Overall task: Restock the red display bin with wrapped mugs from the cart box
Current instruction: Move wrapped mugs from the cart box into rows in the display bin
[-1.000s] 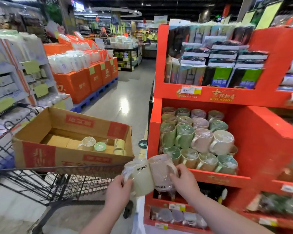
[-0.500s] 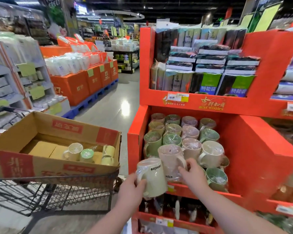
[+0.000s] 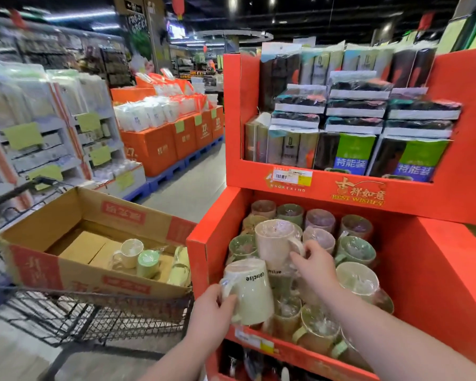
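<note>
The left hand (image 3: 212, 312) grips a pale-green wrapped mug (image 3: 249, 292) and the right hand (image 3: 313, 266) a cream wrapped mug (image 3: 275, 243). Both have just reached the front-left corner of the red cardboard display bin (image 3: 204, 243), ready for placing.

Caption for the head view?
Right hand holds a pinkish wrapped mug over the red display bin; left hand grips a cream mug.

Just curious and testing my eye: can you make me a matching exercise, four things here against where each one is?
Things: 1 pale green mug; 2 pinkish mug; 3 cardboard box; 4 barcode label.
Places: a upper shelf front; b left hand; c wire cart; d right hand, over red display bin.
Pairs: 1-b, 2-d, 3-c, 4-a.
</note>
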